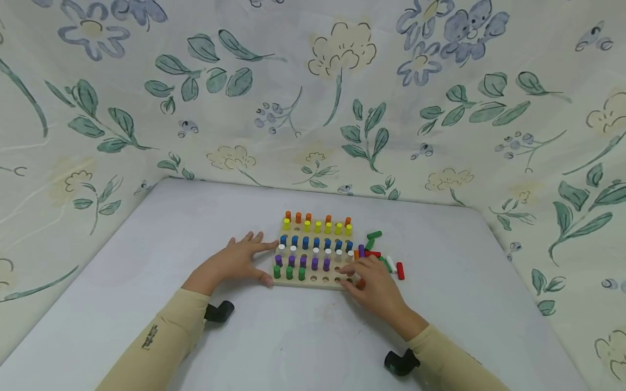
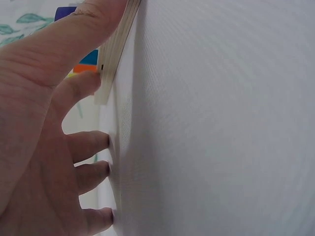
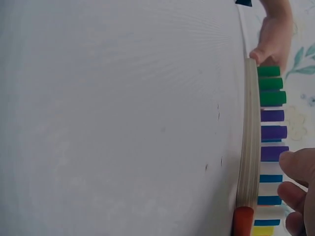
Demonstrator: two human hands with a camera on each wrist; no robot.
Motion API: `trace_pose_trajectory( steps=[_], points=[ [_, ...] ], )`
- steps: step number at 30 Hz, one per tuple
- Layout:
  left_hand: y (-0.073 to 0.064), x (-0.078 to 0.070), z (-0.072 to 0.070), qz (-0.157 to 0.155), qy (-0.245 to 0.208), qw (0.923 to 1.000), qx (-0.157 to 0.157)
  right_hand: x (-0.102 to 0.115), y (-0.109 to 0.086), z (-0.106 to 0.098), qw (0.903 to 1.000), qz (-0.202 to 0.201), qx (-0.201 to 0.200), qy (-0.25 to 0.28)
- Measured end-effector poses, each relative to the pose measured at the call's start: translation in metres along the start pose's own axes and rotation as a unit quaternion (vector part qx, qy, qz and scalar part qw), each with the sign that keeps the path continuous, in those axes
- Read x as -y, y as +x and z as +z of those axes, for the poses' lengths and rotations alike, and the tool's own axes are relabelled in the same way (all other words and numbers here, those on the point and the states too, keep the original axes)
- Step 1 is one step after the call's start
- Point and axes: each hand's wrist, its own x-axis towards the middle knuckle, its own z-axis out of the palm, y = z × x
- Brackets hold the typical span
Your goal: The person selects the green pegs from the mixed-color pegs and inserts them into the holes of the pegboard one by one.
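A wooden pegboard (image 1: pixel 298 281) lies on the table with rows of orange, yellow, blue, white, purple and green pegs standing in it. Its front row has green pegs (image 1: pixel 289 272) at the left and bare holes further right. My left hand (image 1: pixel 233 262) is spread at the left side, thumb and index finger touching the board's edge. Over the front right part hovers my right hand (image 1: pixel 376 285), its thumb and index finger apart with no peg visible between them. In the right wrist view, its fingertips (image 3: pixel 291 162) are beside the purple pegs (image 3: pixel 273 132).
Loose pegs lie right of the board, among them a red peg (image 1: pixel 400 270), a white peg (image 1: pixel 390 264) and a green peg (image 1: pixel 374 234); my right hand partly hides the group. Floral cloth (image 1: pixel 313 108) hangs behind the white table (image 1: pixel 303 336).
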Motion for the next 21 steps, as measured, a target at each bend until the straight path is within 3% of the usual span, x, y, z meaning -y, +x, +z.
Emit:
trace_pose_trajectory(
  steps=[21],
  points=[
    [0.001, 0.002, 0.001, 0.001, -0.005, 1.0000, 0.002, -0.010, -0.013, -0.010, 0.9990, 0.036, -0.013, -0.021]
  ],
)
